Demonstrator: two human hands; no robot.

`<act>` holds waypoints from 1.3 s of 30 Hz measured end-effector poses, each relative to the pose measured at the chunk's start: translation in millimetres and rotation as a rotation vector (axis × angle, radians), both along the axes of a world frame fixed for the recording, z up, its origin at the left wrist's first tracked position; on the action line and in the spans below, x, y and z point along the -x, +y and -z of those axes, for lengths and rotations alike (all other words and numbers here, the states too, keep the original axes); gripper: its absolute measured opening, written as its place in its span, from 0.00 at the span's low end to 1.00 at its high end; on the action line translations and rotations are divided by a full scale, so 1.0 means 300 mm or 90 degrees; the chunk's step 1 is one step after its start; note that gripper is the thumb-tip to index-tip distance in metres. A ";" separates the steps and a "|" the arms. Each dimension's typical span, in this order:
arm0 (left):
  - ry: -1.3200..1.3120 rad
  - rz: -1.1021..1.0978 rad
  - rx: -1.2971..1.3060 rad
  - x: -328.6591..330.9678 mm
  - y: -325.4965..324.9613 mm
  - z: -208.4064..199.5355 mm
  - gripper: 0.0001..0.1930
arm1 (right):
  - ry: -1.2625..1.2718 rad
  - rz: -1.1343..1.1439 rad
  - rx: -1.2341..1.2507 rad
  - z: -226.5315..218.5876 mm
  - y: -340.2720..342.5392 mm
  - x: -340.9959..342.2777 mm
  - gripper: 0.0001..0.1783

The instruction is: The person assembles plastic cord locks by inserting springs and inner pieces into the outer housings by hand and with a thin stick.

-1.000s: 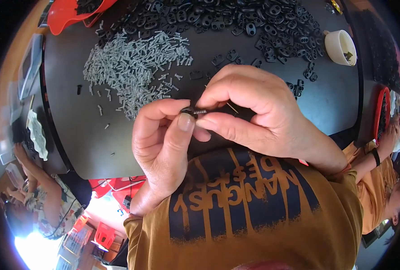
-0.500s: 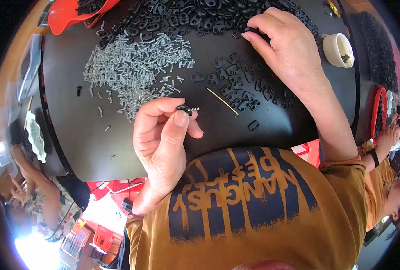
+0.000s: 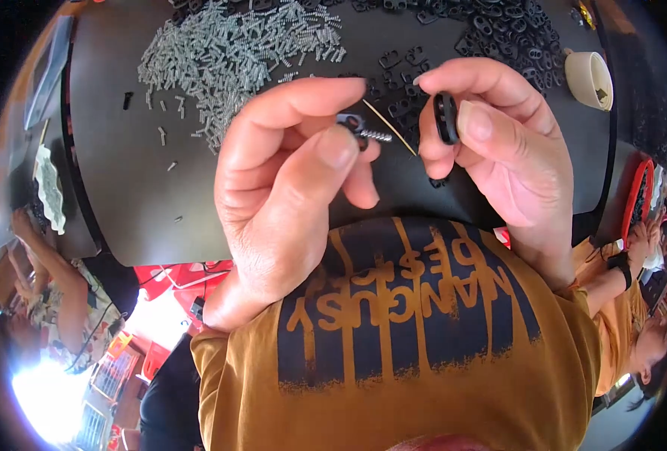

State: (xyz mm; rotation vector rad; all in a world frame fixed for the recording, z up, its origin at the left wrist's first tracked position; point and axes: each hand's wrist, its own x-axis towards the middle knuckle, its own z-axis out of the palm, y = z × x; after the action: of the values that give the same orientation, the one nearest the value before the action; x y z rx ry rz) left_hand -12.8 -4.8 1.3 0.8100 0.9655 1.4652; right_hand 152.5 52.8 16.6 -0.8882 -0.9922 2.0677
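My left hand (image 3: 285, 180) pinches a small black plastic cord-lock piece (image 3: 353, 122) between thumb and fingers. A metal coil spring (image 3: 377, 136) sticks out of that piece toward the right. Facing it, my right hand (image 3: 525, 146) grips a rounded black cord-lock body (image 3: 445, 119) on edge, its slot showing. A gap separates the spring from the body. Both hands are raised over the dark table (image 3: 123, 180). Between them, a thin wooden stick (image 3: 387, 124) lies on the table top.
A heap of loose springs (image 3: 228, 64) lies beyond my left hand. Black cord-lock parts (image 3: 517, 37) are piled at the far right, beside a cream cup (image 3: 589, 79). A red tray (image 3: 638, 192) stands at the right; other people's arms show at both sides.
My right hand has come away from the far pile with a cord-lock body, moving nearer and beside my left hand. The left hand, still holding the spring-fitted piece, looks larger and a little higher.
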 end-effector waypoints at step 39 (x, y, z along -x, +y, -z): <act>0.031 -0.021 -0.003 -0.052 -0.008 0.000 0.09 | -0.027 0.025 -0.014 0.021 -0.034 -0.006 0.09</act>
State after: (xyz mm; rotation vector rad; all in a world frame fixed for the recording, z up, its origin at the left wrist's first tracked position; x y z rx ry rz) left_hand 2.8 -7.2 1.2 0.8397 1.0163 1.4825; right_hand 154.3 42.5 10.5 -0.9364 -1.0104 2.0085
